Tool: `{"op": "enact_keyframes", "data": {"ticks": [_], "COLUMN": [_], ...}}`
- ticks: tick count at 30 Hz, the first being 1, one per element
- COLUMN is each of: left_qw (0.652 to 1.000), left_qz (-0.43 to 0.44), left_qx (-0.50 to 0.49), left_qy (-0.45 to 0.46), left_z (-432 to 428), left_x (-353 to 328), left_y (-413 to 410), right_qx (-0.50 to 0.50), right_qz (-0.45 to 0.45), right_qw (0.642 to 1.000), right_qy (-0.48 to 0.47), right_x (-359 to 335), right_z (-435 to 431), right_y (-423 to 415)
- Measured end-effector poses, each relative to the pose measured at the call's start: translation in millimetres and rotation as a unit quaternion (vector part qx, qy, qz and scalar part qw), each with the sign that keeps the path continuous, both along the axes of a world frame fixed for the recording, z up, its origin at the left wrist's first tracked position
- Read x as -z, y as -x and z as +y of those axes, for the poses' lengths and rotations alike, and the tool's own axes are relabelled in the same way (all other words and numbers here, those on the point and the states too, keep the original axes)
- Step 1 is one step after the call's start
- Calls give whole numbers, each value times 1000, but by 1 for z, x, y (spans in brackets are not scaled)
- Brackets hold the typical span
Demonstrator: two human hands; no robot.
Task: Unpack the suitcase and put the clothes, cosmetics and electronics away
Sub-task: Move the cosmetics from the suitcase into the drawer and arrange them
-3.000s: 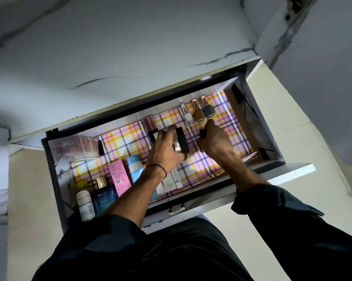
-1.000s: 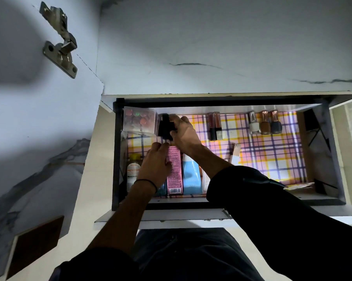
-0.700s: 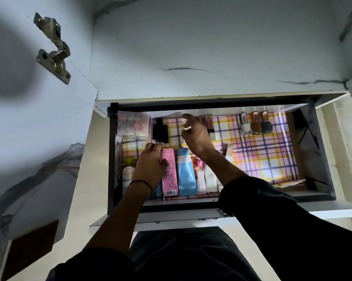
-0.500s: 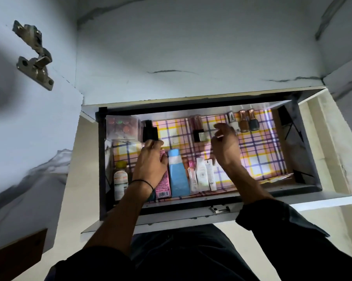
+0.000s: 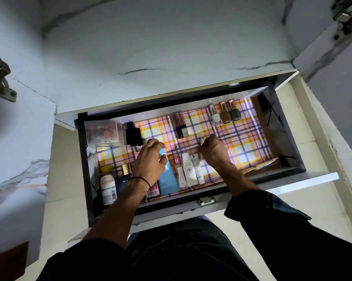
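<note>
A: From the head view, what to see?

B: Looking down into an open drawer (image 5: 84, 159) with a checked liner (image 5: 242, 138). Along the far side, from left: clear box of round colours (image 5: 103, 131), black bottle (image 5: 133, 134), two lip tubes (image 5: 180, 126), three nail polish bottles (image 5: 224, 113).

A: And at the near side?

B: In a row from left: white bottle (image 5: 108, 187), dark blue bottle (image 5: 124, 178), pink box (image 5: 153, 191), blue tube (image 5: 168, 179), small pink bottle (image 5: 179, 175), white tubes (image 5: 189, 171).

A: About the hands?

B: Rests the left hand (image 5: 150, 161) on pink box and blue tube, fingers bent; cannot tell if gripping. Pinches a small pale stick (image 5: 203, 141) with the right hand (image 5: 213, 153), over the liner, just beyond the white tubes.
</note>
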State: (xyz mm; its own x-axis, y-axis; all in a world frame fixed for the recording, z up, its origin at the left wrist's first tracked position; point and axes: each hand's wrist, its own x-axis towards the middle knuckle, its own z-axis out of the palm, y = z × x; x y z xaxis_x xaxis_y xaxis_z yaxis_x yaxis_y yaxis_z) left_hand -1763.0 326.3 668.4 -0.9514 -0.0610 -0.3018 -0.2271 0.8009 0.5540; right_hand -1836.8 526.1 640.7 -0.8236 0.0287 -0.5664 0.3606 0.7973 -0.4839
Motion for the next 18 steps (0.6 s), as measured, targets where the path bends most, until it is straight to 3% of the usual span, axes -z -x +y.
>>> {"op": "enact_keyframes", "data": {"ticks": [5, 9, 12, 18], "left_qw": [1000, 1000, 1000, 996], "left_qz": [9, 7, 3, 14], "left_qx": [-19, -24, -24, -89], "left_qy": [0, 1, 5, -7], "left_z": [-3, 0, 0, -6], "left_x": [-1, -1, 0, -2], "left_y": [-6, -6, -7, -10], "right_qx": [-4, 44, 33, 20], "right_qz": [18, 46, 76, -14], "right_qw": [998, 982, 973, 946], "right_qy": [53, 177, 216, 323], "right_x": [-13, -16, -22, -32], "right_z": [8, 8, 5, -19], "right_y": [-6, -3, 3, 25]}}
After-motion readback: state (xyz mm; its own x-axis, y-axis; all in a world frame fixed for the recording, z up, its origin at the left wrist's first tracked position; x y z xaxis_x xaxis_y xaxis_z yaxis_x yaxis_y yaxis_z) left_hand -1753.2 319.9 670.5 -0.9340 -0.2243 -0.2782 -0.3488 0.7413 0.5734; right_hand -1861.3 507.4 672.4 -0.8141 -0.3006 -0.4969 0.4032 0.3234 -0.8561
